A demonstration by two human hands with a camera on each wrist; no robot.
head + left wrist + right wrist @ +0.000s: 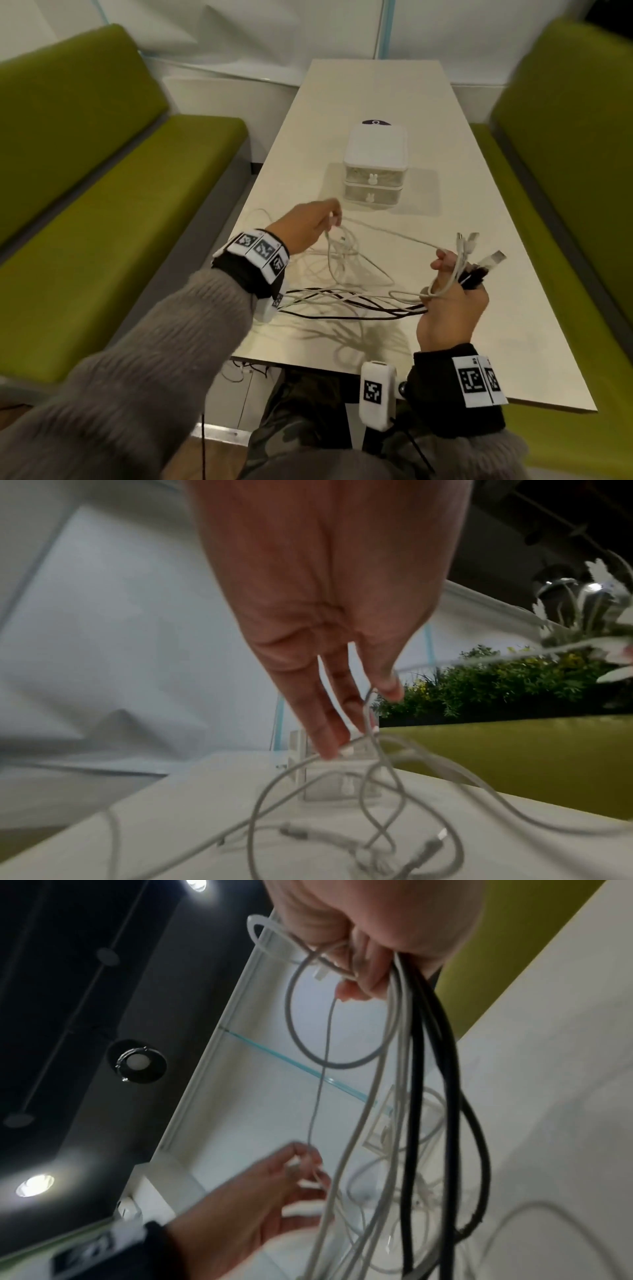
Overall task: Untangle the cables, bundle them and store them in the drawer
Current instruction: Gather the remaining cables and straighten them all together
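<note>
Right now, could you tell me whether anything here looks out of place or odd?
Only the expected mess: white cables lie knotted on the table, some loops hanging past its near edge. Both drawers of the drawer unit look closed. No damage is visible.

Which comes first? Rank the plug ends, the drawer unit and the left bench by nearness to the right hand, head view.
1. Plug ends: sticking up out of the right hand.
2. Drawer unit: mid-table, ahead and slightly left.
3. Left bench: beyond the table's far left edge.

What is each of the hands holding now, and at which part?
Right hand grips the white and black cables just below their plug ends. Left hand pinches one thin white cable along its length.
</note>
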